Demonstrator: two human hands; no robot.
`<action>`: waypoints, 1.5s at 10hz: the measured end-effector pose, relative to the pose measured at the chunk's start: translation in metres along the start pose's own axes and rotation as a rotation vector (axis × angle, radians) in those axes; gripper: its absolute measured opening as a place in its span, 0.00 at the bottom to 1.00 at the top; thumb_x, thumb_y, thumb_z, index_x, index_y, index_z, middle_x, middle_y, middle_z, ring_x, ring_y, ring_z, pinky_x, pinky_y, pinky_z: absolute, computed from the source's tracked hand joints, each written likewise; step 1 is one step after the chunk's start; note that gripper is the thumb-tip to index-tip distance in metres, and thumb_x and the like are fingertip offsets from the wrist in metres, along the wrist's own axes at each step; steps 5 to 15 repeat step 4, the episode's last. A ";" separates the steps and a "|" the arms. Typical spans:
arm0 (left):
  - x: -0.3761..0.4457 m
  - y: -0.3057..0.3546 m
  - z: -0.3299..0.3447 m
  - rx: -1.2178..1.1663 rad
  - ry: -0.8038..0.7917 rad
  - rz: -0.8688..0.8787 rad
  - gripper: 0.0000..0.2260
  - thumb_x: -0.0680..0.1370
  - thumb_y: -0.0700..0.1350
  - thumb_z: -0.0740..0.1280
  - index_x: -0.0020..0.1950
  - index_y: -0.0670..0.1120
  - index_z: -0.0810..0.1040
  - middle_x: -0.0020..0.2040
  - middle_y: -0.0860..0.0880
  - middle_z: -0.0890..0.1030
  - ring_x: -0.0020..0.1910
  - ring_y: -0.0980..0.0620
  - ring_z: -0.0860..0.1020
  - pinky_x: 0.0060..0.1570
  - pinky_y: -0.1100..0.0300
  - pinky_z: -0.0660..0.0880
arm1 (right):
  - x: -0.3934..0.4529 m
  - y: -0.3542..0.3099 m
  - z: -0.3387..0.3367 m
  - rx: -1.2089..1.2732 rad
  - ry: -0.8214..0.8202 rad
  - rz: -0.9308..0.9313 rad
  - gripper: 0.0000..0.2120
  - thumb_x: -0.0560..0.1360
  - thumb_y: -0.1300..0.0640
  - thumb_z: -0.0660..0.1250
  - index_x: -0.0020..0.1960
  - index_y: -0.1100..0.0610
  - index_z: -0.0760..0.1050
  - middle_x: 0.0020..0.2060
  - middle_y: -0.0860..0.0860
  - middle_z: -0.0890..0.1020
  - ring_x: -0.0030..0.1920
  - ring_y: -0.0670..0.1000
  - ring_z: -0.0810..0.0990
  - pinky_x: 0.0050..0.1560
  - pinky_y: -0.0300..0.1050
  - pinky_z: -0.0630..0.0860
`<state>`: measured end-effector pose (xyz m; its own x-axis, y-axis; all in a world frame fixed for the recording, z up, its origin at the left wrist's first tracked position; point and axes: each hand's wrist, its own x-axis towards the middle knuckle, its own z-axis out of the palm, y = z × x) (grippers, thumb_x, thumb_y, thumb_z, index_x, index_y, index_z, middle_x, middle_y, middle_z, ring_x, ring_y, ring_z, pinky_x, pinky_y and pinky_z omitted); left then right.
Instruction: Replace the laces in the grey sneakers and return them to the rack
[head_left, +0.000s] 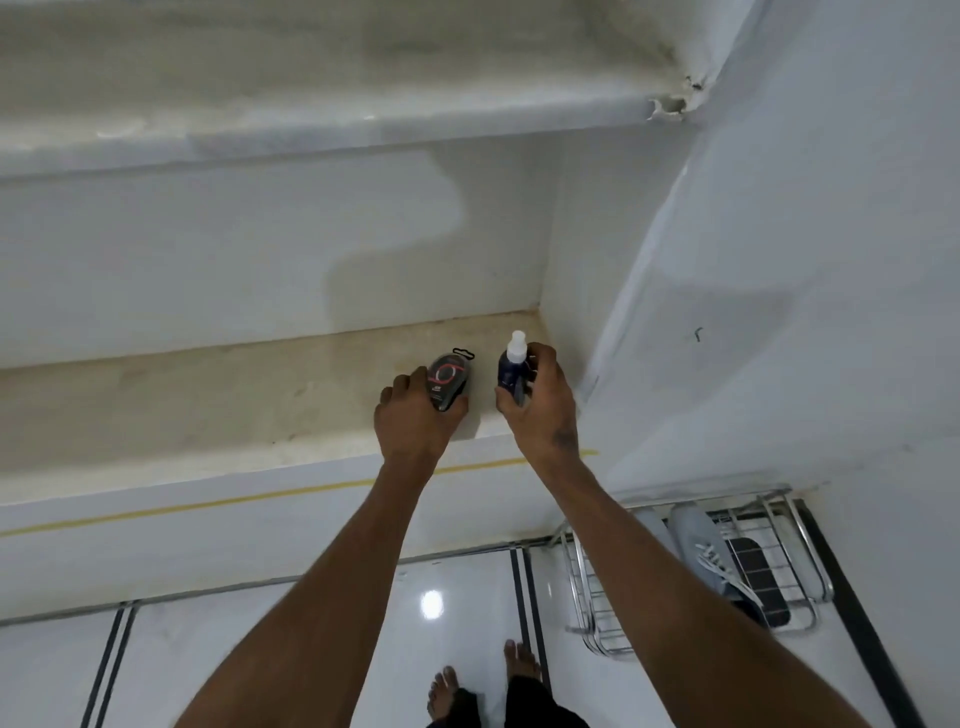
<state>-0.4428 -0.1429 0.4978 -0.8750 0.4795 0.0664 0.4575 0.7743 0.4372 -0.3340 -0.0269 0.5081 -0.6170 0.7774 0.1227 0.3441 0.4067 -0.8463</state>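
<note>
A grey sneaker (701, 545) with white laces lies on the metal wire rack (587, 587) at the lower right, beside a second grey shoe (652, 525) that is partly hidden by my right forearm. My left hand (415, 415) grips a black oval shoe-shine sponge (449, 382) with a red mark, on the stone shelf (208, 410). My right hand (540, 400) holds a dark blue spray bottle (511, 371) with a white nozzle, upright near the shelf's right corner.
A second shelf (311, 119) runs above, its right end chipped. White walls close the alcove at the back and right. Below lies a glossy white tiled floor (311, 649) with black stripes, and my bare feet (483, 680) stand on it. A dark insole (753, 571) lies in the rack.
</note>
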 end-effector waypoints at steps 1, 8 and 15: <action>-0.001 -0.007 0.000 0.030 0.045 0.037 0.33 0.66 0.62 0.73 0.62 0.42 0.77 0.50 0.40 0.81 0.45 0.37 0.79 0.42 0.50 0.77 | -0.002 -0.002 0.000 0.005 -0.002 0.015 0.27 0.73 0.58 0.73 0.69 0.56 0.67 0.58 0.52 0.78 0.56 0.50 0.77 0.50 0.34 0.68; -0.037 -0.011 -0.045 -0.010 0.152 0.124 0.27 0.75 0.57 0.69 0.69 0.44 0.73 0.63 0.42 0.78 0.58 0.39 0.76 0.55 0.48 0.73 | -0.035 -0.011 -0.015 0.008 0.043 -0.017 0.36 0.73 0.62 0.72 0.77 0.55 0.59 0.69 0.54 0.68 0.66 0.53 0.73 0.60 0.41 0.72; -0.037 -0.011 -0.045 -0.010 0.152 0.124 0.27 0.75 0.57 0.69 0.69 0.44 0.73 0.63 0.42 0.78 0.58 0.39 0.76 0.55 0.48 0.73 | -0.035 -0.011 -0.015 0.008 0.043 -0.017 0.36 0.73 0.62 0.72 0.77 0.55 0.59 0.69 0.54 0.68 0.66 0.53 0.73 0.60 0.41 0.72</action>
